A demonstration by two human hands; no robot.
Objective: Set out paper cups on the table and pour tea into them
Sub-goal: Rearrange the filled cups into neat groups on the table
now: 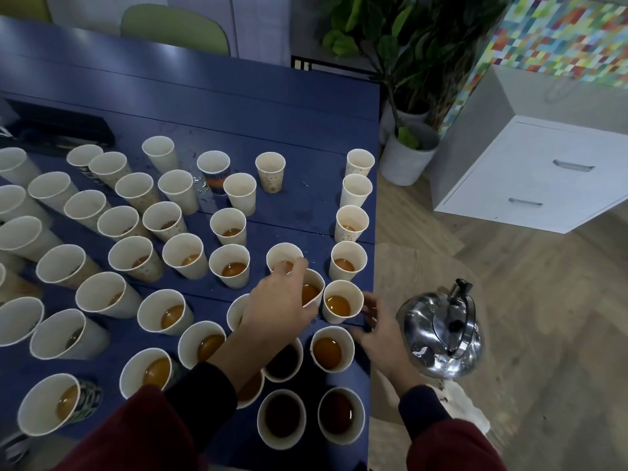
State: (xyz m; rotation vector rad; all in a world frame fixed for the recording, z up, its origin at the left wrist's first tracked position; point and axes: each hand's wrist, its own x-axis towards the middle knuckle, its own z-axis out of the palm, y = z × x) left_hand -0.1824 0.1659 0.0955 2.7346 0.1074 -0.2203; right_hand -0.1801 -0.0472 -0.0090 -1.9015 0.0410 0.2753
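- A shiny steel kettle [441, 338] with a black knob stands upright on a pale wooden stool top [407, 263]. The stool top sits just off the edge of the dark blue surface [238, 107].
- Left of the kettle, dozens of white paper cups [234, 263] stand upright on the surface. Those nearer the kettle hold amber tea. Several of those farthest from it look dry.
- The left hand [282, 304] reaches in from a dark cuff. Its grip is curled round a tea-filled paper cup [314, 287], two cups left of the kettle, with fingertips over the rim.
- The right hand [377, 328] lies between the kettle and the neighbouring tea-filled cup [341, 300]. Its grip is half spread and curved round that cup's kettle-side wall. I cannot tell whether it presses the cup.
- A white cloth [465, 406] lies under the kettle's near side.
- Beyond the kettle stand a white two-drawer cabinet [530, 171] and a leafy potted plant [407, 45].
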